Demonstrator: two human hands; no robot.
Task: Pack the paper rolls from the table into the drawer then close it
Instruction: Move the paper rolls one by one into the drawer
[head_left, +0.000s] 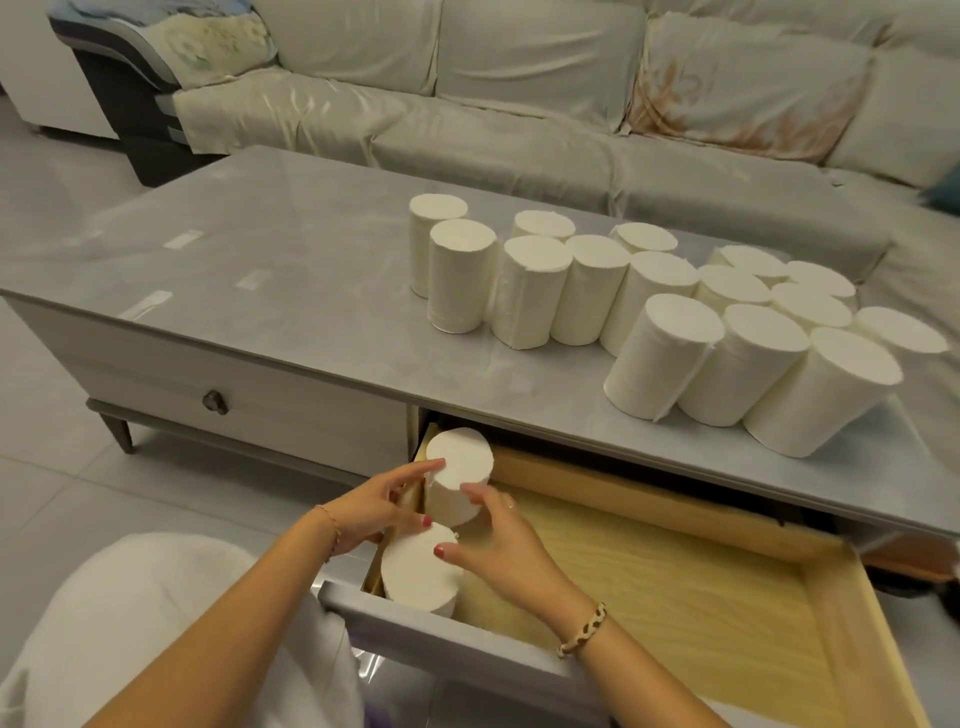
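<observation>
Sofa (519, 104) behind, table (260, 270) rolls (727, 332) — perhaps sixteen

Grey table (291, 291) with upright white paper rolls (654, 317) clustered touching on its right half

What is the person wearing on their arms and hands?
Both forearms are bare, with no sleeves. The left wrist has a thin reddish string bracelet. The right wrist has a thicker braided bracelet, cream with dark edging. The fingernails are painted dark pink. A slim ring shows on the right hand.
</observation>
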